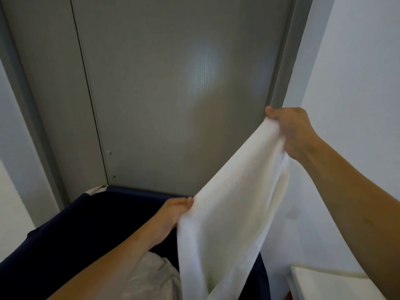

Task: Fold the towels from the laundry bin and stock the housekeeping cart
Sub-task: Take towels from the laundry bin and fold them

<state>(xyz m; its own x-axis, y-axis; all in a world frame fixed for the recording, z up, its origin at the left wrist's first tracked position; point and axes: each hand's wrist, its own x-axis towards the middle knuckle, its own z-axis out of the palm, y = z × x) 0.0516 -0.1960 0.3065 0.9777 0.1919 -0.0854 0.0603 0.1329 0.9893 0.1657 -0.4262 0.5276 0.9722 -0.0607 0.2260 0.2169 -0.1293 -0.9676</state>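
Towel: white towel (229, 204), held up in the air above the near right corner of the laundry bin (65, 230), its lower end trailing down inside the bin's rim and out of view at the bottom.
Right hand: right hand (296, 135) is the higher one, fingers curled tight around a bunched top corner of the cloth, thumb on top.
Left hand: left hand (173, 215) is lower and nearer the bin, pinching the cloth's left edge between thumb and curled fingers.
Step in hand: by my reading, the towel is being lifted free and spread out, with no fold made yet.
Next move: I'd say it calls for finding the second top corner, since the left hand seems to hold an edge rather than a corner, then pulling the top edge taut and level so the halves can meet squarely.
Towel fabric: soft, matte, thick-looking cloth, hanging in long loose folds, one drooping pocket on the right side showing creamier in shadow.
Bin: dark navy fabric walls, soft-sided, rim sagging slightly; it stands against the grey door (173, 83).
Still in bin: a crumpled pale bundle of linen (151, 278) lies at the bottom, beside the hanging towel.
Door: smooth, faint wood grain, dull sheen.
Far right: a flat white surface (329, 284) at the lower corner; I cannot tell what it is.
Cart: not in sight.
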